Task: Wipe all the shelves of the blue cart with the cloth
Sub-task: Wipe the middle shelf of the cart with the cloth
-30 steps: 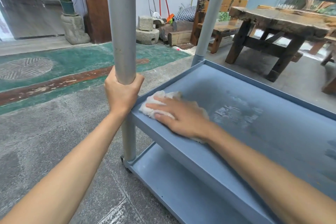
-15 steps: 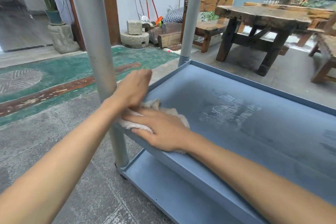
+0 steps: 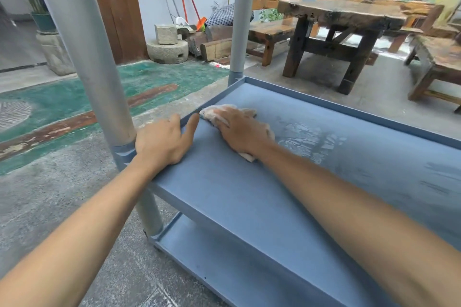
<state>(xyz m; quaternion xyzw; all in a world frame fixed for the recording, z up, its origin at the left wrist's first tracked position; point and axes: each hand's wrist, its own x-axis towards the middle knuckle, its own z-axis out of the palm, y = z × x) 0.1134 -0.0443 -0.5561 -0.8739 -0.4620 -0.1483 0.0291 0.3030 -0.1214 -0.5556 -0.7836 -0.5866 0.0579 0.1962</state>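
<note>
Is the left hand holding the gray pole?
No, the left hand rests on the blue shelf's rim, beside the pole.

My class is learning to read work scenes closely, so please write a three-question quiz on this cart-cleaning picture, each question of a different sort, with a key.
1. True or false: the right hand presses the cloth on the cart's middle shelf.
2. The left hand rests on: A) the grey post, B) the shelf's rim, C) the wooden table.
3. Fill in: a lower shelf shows ____ the one being wiped.

Key: 1 true; 2 B; 3 below.
</note>
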